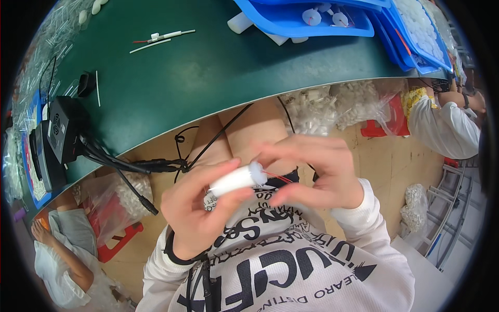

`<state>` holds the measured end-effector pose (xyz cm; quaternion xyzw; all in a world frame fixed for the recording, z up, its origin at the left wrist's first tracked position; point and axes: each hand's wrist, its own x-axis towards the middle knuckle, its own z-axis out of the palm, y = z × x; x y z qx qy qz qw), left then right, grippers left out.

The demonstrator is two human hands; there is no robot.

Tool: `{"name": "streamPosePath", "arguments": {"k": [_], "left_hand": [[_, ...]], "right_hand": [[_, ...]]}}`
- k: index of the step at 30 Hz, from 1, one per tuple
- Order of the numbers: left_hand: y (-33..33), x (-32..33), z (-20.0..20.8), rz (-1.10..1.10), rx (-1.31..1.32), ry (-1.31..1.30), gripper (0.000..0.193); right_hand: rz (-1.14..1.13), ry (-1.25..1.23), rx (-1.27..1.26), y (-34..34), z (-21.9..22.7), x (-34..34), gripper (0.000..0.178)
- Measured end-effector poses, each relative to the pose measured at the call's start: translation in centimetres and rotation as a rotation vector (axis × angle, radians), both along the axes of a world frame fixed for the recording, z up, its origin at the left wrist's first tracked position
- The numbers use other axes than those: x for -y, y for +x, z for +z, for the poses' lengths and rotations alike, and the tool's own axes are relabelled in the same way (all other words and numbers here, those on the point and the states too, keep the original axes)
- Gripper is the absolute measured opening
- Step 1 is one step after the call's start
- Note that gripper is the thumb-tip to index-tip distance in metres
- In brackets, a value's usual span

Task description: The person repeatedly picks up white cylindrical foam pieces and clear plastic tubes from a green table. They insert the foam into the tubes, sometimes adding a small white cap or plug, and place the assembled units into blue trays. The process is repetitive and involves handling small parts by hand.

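Note:
My left hand [195, 208] is wrapped round a white plastic cylinder [232, 182], fingers on one side and thumb on the other. The cylinder lies tilted above my lap, its right end closed by a translucent white cap [257, 173]. Thin red wires [278, 177] stick out of the cap to the right. My right hand [317, 171] is beside that end, thumb and forefinger apart, with the wires passing between them. Its forefinger tip is close to the cap; I cannot tell whether it touches.
The green table [171, 83] holds a blue tray [332, 28] with capped white pieces, thin white tubes [156, 44] and a black box [67, 125] with cables. Bags of white parts [332, 106] stand underneath. A person [67, 260] sits left; another person's sleeve [447, 127] shows right.

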<state>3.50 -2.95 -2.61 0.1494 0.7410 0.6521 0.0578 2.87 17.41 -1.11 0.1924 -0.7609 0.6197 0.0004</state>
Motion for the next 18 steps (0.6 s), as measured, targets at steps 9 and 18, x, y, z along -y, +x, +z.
{"name": "streamPosePath", "arguments": {"k": [9, 18], "left_hand": [[0.0, -0.3, 1.4, -0.13, 0.371, 0.15, 0.021], [0.7, -0.3, 0.4, -0.102, 0.061, -0.111, 0.03]], "right_hand": [[0.071, -0.078, 0.051, -0.2, -0.2, -0.6, 0.029], [0.01, -0.101, 0.265, 0.2, -0.3, -0.5, 0.018]]}}
